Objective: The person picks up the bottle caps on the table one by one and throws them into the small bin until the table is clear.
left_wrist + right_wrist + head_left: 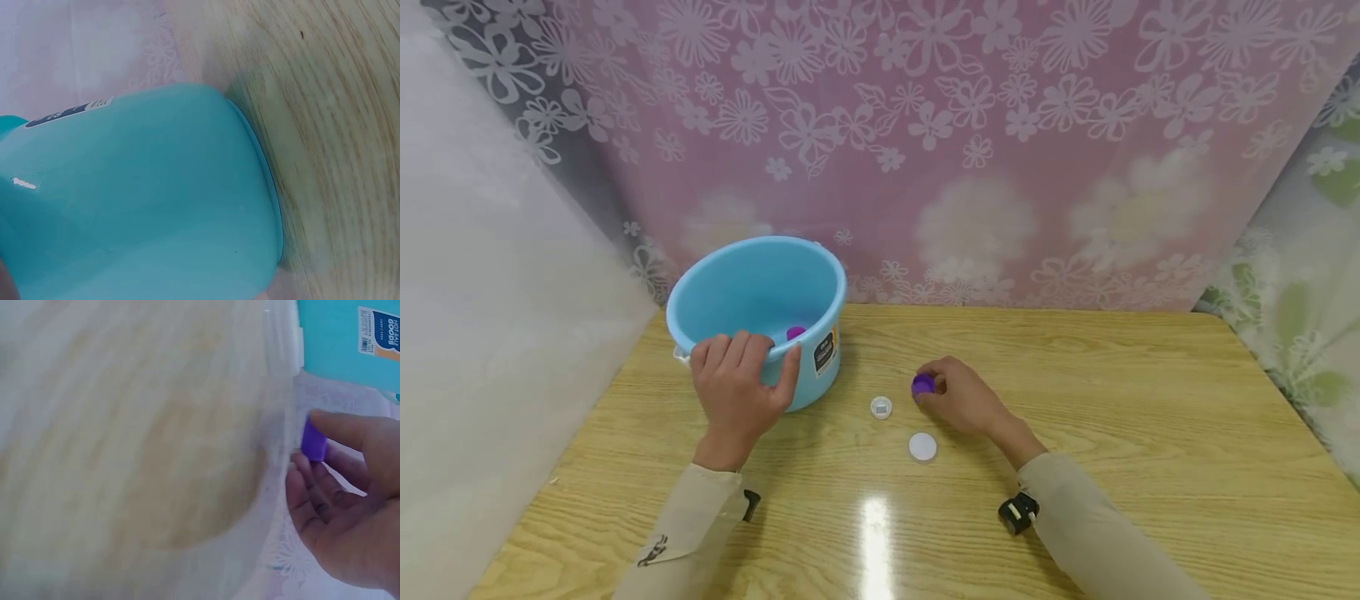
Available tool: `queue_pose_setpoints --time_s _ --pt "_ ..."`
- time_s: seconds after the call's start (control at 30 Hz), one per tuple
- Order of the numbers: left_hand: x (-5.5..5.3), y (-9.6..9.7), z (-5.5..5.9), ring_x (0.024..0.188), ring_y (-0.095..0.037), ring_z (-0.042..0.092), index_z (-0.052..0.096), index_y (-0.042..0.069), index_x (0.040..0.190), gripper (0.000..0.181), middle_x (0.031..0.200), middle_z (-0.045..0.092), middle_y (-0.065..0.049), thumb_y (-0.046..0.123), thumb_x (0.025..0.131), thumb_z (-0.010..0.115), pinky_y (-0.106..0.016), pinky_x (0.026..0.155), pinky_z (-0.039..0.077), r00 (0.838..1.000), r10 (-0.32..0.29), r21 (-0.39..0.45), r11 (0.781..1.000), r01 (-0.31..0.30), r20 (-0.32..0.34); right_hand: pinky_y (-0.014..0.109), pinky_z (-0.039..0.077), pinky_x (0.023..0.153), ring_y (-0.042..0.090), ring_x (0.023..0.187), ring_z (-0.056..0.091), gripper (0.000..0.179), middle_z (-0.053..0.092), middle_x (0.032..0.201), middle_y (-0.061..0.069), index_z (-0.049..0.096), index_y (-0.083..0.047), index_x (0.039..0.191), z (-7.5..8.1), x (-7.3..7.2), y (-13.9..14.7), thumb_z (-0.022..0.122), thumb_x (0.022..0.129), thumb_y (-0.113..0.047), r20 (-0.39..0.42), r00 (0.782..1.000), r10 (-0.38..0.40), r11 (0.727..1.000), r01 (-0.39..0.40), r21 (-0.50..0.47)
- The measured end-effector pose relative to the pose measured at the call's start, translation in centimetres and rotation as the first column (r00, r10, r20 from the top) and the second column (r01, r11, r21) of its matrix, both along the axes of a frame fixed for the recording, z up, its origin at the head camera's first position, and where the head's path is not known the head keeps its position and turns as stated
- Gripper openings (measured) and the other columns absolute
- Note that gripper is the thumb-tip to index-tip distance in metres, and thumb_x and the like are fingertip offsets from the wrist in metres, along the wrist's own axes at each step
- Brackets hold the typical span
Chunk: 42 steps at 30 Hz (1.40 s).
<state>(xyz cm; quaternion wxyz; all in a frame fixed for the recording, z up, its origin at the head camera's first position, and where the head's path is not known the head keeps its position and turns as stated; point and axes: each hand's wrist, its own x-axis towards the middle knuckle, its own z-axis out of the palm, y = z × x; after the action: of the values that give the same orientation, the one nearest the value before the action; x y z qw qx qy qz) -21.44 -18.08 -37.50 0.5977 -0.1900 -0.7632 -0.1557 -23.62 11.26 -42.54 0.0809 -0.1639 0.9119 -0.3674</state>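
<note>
A light blue bucket [752, 275] stands upright at the left of the table, and my left hand [737, 387] grips its near rim, thumb outside on the wall. Inside it, part of a purple object [795, 333] shows above the rim. My right hand [962, 396] pinches a small purple bottle cap [922, 384] between thumb and fingers; in the right wrist view the cap [314, 440] is seen side-on. Left of that hand lies a small white round cap [881, 407]. A larger white round lid [922, 447] lies nearer me. The left wrist view shows mostly the bucket's wall [150, 194].
The wood-grain table [1112, 400] reaches back to a pink floral curtain [925, 167]. Pale sheeting [490, 292] hangs at the left, and a leafy-patterned cloth [1292, 317] at the right. A label [824, 352] is on the bucket's right side.
</note>
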Motion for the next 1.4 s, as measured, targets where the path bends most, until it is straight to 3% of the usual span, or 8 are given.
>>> queue_pose_setpoints --time_s 0.23,0.37,0.7,1.03,1.17,1.27,1.4 --pt "0.0 -0.3 -0.1 0.054 -0.028 0.037 0.046 0.007 0.065 0.040 0.057 0.040 -0.005 0.040 0.085 0.058 -0.045 0.066 0.031 1.000 0.005 -0.001 1.000 -0.005 0.000 0.032 0.049 0.066 0.019 0.084 0.057 0.045 0.057 0.119 0.010 0.053 -0.004 0.132 1.8 -1.3 -0.9 0.066 0.091 -0.019 -0.053 0.993 -0.108 0.985 0.100 -0.143" --pt "-0.1 -0.4 -0.1 0.054 -0.028 0.037 0.047 0.007 0.065 0.039 0.057 0.040 -0.004 0.039 0.085 0.058 -0.045 0.066 0.031 1.000 0.005 -0.004 1.000 -0.005 -0.006 0.033 0.050 0.066 0.018 0.086 0.059 0.042 0.058 0.118 0.007 0.055 -0.008 0.129 3.4 -2.2 -1.6 0.066 0.091 -0.023 -0.095 0.982 -0.166 0.960 0.139 -0.243" --pt "0.0 -0.5 -0.2 0.055 -0.028 0.039 0.047 0.008 0.066 0.038 0.057 0.041 -0.004 0.039 0.085 0.058 -0.045 0.067 0.032 1.000 0.011 -0.011 1.000 -0.011 0.020 0.036 0.051 0.074 0.019 0.095 0.058 0.045 0.057 0.120 0.005 0.057 -0.013 0.131 7.1 -4.5 -4.6 0.063 0.092 -0.034 -0.197 0.951 -0.238 0.902 0.141 -0.408" --pt "-0.2 -0.1 -0.2 0.055 -0.027 0.039 0.048 0.008 0.067 0.036 0.058 0.042 -0.004 0.038 0.085 0.058 -0.044 0.065 0.032 1.000 0.004 -0.028 1.000 -0.003 0.012 0.033 0.049 0.075 0.017 0.090 0.058 0.042 0.058 0.115 0.005 0.059 -0.011 0.129 8.7 -6.5 -8.1 0.064 0.092 -0.029 -0.220 0.936 -0.274 0.831 0.115 -0.545" --pt "-0.2 -0.2 -0.1 0.055 -0.026 0.038 0.048 0.008 0.067 0.037 0.058 0.042 -0.004 0.038 0.086 0.057 -0.044 0.065 0.032 1.000 0.005 -0.038 0.999 -0.004 0.024 0.030 0.049 0.074 0.017 0.088 0.056 0.042 0.058 0.107 0.005 0.059 -0.010 0.128 9.5 -7.1 -9.3 0.065 0.091 -0.028 -0.256 0.925 -0.282 0.848 0.116 -0.517" --pt "-0.2 -0.3 -0.1 0.055 -0.026 0.039 0.049 0.008 0.068 0.037 0.059 0.043 -0.004 0.039 0.086 0.057 -0.044 0.065 0.032 1.000 0.008 -0.044 0.999 -0.007 0.025 0.028 0.049 0.071 0.016 0.088 0.055 0.042 0.056 0.108 0.005 0.060 -0.010 0.128 10.3 -7.6 -10.2 0.066 0.091 -0.028 -0.309 0.913 -0.267 0.882 0.103 -0.459" --pt "-0.1 -0.5 0.0 0.055 -0.027 0.039 0.048 0.007 0.067 0.038 0.059 0.043 -0.005 0.039 0.087 0.057 -0.044 0.065 0.032 0.999 0.018 -0.050 0.999 -0.017 0.027 0.027 0.049 0.070 0.016 0.088 0.054 0.042 0.055 0.114 0.006 0.059 -0.009 0.129 10.9 -8.0 -11.6 0.065 0.092 -0.028 -0.329 0.923 -0.202 0.926 0.071 -0.370"
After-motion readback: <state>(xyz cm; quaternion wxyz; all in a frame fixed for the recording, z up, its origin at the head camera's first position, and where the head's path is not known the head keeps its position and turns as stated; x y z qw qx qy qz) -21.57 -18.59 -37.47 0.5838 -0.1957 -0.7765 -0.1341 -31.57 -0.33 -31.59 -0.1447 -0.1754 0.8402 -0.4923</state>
